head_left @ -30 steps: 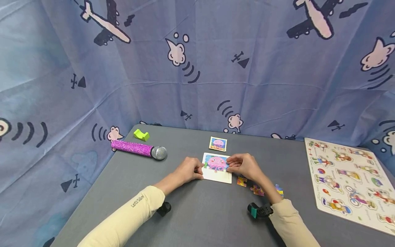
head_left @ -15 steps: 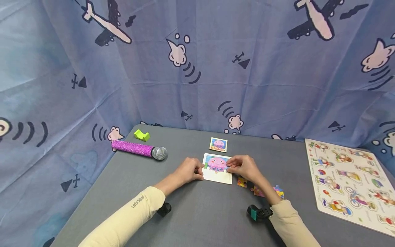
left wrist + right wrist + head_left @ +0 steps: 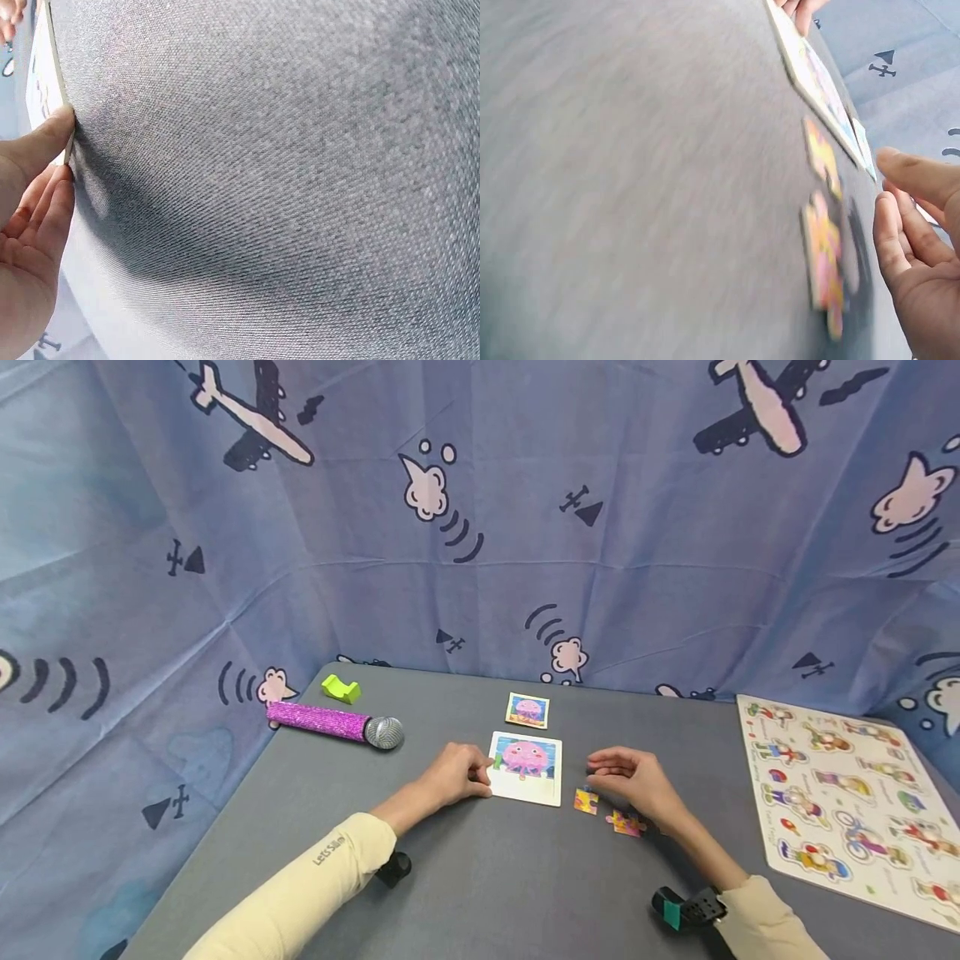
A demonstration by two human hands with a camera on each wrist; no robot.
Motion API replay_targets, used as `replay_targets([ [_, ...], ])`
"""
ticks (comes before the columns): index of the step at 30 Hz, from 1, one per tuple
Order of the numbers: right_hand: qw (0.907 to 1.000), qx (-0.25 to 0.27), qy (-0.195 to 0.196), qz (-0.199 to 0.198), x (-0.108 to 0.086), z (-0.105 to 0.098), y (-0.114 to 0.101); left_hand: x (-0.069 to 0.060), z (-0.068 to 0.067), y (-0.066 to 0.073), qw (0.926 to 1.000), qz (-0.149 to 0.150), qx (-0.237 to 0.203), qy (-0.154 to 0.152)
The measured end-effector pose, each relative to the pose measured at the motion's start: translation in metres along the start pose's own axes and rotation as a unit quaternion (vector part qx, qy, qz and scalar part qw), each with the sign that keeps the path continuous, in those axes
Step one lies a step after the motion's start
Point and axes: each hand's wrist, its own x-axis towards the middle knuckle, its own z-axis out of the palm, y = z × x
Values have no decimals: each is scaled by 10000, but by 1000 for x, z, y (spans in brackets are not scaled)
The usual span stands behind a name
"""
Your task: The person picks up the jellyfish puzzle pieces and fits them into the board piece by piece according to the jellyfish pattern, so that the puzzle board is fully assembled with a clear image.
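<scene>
A white puzzle board with a pink octopus picture lies on the grey table. At its left edge, my left hand pinches the board between thumb and fingers, as the left wrist view shows at the board's corner. My right hand hovers to the right of the board, fingers loosely bent, holding nothing. Near it lie two loose puzzle pieces: a yellow-orange one beside the board, and a pink-and-yellow one further right. Both pieces also appear, blurred, in the right wrist view.
Behind the board lies a small octopus picture card. A glittery pink microphone and a green block are at the left. On the right lies a large illustrated board. A blue printed curtain borders the table's back.
My right hand has left the board's right edge and moved right. The blue-and-yellow piece seen earlier is now hidden behind the right arm. My left hand stays at the board.
</scene>
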Motion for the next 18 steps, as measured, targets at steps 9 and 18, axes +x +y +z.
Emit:
replay_targets([
  [9,9959,-887,-141,86,-20,-10,4,0,-1,0,10000,-13,56,-22],
  [18,9796,-2004,-170,30,-18,-4,2,-1,-2,2,10000,18,-34,-15],
])
